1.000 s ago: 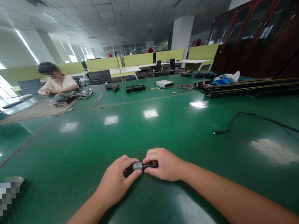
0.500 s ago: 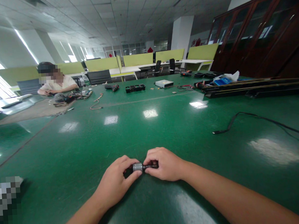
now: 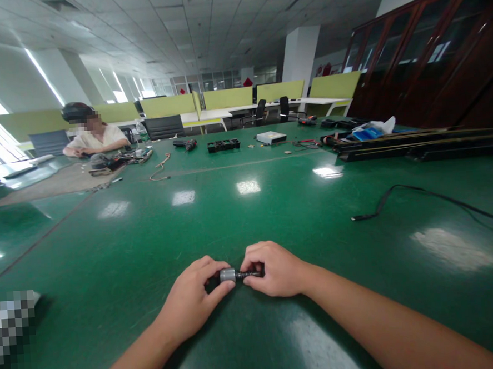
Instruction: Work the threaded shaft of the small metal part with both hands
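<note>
A small silver-grey metal cylinder (image 3: 227, 275) lies sideways between my hands, low over the green tabletop. From its right end runs a dark ridged rod (image 3: 248, 274); its exact kind I cannot make out. The thumb and fingers of my left hand (image 3: 187, 299) are closed around the cylinder, hiding its left end. My right hand (image 3: 277, 269) pinches at the rod, thumb below and fingers above. The rod's far end is tucked inside that hand.
A black cable (image 3: 381, 204) lies to the right on the green table (image 3: 290, 209). Along the back are a power drill (image 3: 188, 144), a black frame (image 3: 223, 145), a silver box (image 3: 271, 137) and long dark rails (image 3: 411, 144). A co-worker (image 3: 97, 138) sits at the far left.
My right hand has shifted slightly to the right, showing a little more of the ridged rod. My left hand and the cylinder have barely moved.
</note>
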`<state>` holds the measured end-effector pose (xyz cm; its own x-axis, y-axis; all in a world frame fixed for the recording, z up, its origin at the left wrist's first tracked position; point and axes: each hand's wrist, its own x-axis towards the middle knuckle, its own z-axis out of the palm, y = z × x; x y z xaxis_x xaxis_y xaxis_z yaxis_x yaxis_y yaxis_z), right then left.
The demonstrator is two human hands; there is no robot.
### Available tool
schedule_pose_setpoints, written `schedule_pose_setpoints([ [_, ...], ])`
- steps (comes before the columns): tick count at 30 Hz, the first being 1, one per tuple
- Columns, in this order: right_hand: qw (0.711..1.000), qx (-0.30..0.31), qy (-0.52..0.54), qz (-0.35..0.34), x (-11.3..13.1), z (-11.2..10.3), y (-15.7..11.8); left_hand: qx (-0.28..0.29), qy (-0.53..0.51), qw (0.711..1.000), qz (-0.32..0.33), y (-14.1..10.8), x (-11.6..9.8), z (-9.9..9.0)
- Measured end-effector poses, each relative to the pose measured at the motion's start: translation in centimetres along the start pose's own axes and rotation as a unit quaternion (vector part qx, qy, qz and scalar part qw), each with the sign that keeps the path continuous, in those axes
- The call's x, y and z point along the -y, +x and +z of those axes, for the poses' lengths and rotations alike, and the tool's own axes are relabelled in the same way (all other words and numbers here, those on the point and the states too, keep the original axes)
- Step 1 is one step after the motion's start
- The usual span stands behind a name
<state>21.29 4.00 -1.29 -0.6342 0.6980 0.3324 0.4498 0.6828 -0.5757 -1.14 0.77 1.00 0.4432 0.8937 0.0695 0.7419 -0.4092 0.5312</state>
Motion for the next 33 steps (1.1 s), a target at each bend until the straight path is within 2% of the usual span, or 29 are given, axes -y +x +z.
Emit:
schedule_pose_setpoints([
  [33,1.000,-0.004,-0.003,0.020,-0.36,-0.07,0.05,-0.002,0.005,1.000,-0.007,0.01,0.08,0.10],
])
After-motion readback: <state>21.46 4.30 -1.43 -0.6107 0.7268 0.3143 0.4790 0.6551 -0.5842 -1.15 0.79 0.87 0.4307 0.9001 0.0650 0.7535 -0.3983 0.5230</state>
